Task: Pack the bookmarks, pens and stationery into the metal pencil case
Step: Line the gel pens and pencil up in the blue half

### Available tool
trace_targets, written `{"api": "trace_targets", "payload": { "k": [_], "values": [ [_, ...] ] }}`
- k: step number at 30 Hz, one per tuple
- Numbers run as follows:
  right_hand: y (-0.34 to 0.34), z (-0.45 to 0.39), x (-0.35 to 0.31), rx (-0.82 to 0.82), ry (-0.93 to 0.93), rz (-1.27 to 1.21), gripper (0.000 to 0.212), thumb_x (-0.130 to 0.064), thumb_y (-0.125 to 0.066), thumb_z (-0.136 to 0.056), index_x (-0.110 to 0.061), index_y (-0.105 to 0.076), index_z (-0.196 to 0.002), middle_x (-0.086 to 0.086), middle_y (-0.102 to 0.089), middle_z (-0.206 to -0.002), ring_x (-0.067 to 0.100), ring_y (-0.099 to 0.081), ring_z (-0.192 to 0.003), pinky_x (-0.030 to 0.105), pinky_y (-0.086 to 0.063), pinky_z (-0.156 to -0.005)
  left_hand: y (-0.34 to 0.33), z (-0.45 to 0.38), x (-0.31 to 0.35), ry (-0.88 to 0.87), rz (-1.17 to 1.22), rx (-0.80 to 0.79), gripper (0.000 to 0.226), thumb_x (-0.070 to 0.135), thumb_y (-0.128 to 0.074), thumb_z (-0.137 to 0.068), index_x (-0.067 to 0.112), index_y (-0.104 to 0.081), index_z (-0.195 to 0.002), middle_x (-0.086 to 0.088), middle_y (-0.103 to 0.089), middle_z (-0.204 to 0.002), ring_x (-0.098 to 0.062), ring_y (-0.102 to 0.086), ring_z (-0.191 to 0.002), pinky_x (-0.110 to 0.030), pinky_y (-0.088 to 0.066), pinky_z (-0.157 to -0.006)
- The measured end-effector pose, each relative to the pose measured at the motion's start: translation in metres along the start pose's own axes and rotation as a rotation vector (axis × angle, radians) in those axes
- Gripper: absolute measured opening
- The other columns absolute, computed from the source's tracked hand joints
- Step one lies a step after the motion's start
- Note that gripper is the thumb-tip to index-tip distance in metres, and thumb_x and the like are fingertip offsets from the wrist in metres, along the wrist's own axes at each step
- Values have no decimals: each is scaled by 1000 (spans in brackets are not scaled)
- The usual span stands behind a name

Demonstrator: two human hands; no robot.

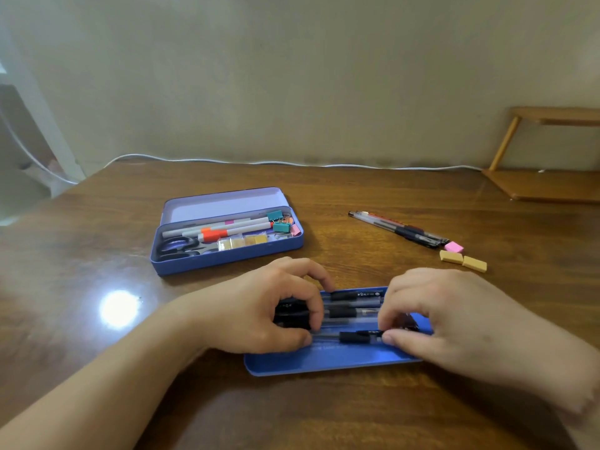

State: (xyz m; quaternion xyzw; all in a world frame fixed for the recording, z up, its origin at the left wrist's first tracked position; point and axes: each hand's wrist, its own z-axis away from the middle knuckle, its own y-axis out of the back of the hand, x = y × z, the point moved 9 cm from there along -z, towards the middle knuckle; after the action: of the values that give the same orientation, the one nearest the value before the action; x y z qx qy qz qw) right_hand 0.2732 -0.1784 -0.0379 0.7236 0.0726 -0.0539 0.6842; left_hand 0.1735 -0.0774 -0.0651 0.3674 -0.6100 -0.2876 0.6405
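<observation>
- Two blue containers sit on the counter [97, 254]: the open metal pencil case [227, 251] lies far left of centre, and a shallow blue tray [341, 358] lies nearer me.
- The pencil case has its lid [220, 203] folded back, which leaves the interior free for loading. It holds scissors [178, 248], white markers [220, 227], teal binder clips [279, 220] and small yellow pieces I cannot identify.
- My left hand [259, 313] is curled narrow, fingertips pinching the left ends of the black pens [352, 311] in the tray.
- The pens lie side by side, lengthways in the tray. I judge this keeps them flat and parallel so that they fit.
- My right hand [438, 316] is also narrow, thumb and forefinger gripping the right end of the nearest pen [357, 336]. Holding both ends lets me square it against the rest.
- Loose pens [399, 228] remain well apart on the counter to the right, with a pink eraser [454, 247] and two yellow erasers [462, 260] just beside them, not yet packed.
- A wooden shelf [545, 186] stands at the far right edge.
</observation>
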Motion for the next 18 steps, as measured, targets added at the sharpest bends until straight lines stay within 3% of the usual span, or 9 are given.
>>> {"api": "trace_targets", "payload": {
  "k": [6, 14, 16, 18],
  "values": [
    [0, -5, -3, 107, -34, -27, 10, -52, -56, -85, -44, -60, -89, -24, -58, -84, -3, -53, -84, 22, -47, -72, 1, -2, 2, -15, 4, 24, 14, 27, -75, -83, 36, -65, -84, 24, -45, -129, -2, -46, -125, -20, -44, -98],
    [-8, -14, 4, 111, -81, -94, 19, -54, -56, -80, -39, -63, -89, -21, -59, -85, 0, -52, -88, 24, -47, -72, 2, -1, 6, -40, -38, 48, 14, 21, -74, -83, 29, -64, -89, 22, -45, -127, -2, -49, -119, -13, -41, -94],
    [7, -15, 30, 235, -172, -183, 30, -61, -53, -78, -38, -67, -93, -23, -62, -89, -1, -52, -91, 25, -46, -77, 2, -1, 5, -31, -35, 46, 15, 22, -74, -83, 30, -64, -89, 25, -44, -126, -2, -48, -119, -13, -42, -94],
    [26, -11, 67, 403, -319, -91, 38, -64, -48, -83, -38, -66, -105, -21, -64, -109, 6, -49, -105, 34, -45, -89, 2, -1, 5, -29, -50, 51, 14, 23, -73, -83, 31, -63, -88, 26, -44, -126, -2, -48, -119, -14, -42, -95]
  ]
}}
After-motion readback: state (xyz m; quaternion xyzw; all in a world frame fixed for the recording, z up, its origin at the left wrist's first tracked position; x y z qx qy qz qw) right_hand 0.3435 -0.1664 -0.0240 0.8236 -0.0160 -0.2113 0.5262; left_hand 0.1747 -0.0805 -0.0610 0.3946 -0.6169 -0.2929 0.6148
